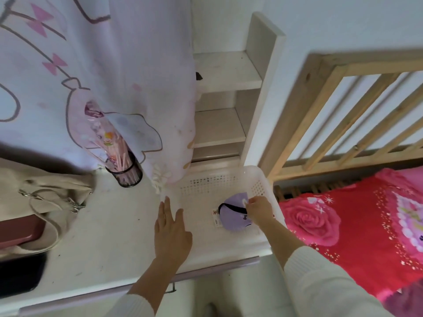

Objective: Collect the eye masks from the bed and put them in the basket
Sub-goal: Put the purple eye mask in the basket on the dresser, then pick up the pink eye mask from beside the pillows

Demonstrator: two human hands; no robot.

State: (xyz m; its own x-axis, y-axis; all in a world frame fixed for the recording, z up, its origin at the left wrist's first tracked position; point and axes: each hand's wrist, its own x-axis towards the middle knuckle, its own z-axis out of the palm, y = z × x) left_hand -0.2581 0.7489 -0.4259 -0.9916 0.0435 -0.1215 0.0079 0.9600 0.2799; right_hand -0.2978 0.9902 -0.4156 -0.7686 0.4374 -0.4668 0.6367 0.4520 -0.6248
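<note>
A white perforated plastic basket point(206, 184) stands on the white desk, right beside the bed. Inside it is a purple eye mask point(232, 217) with a black strap. My right hand point(259, 210) reaches into the basket and pinches the mask's upper right edge. My left hand point(170, 232) lies flat with fingers spread, resting on the desk at the basket's left wall and holding nothing. The bed point(357, 220) to the right has a red and pink rose cover; I see no eye mask on the visible part of it.
A black mesh pen cup point(128, 172) with sticks stands left of the basket. A beige bag point(39, 197) and a dark phone point(20, 275) lie at the desk's left. A pale curtain point(91, 76) hangs behind; white shelves point(224, 74) and the wooden bed rail point(343, 106) rise beyond.
</note>
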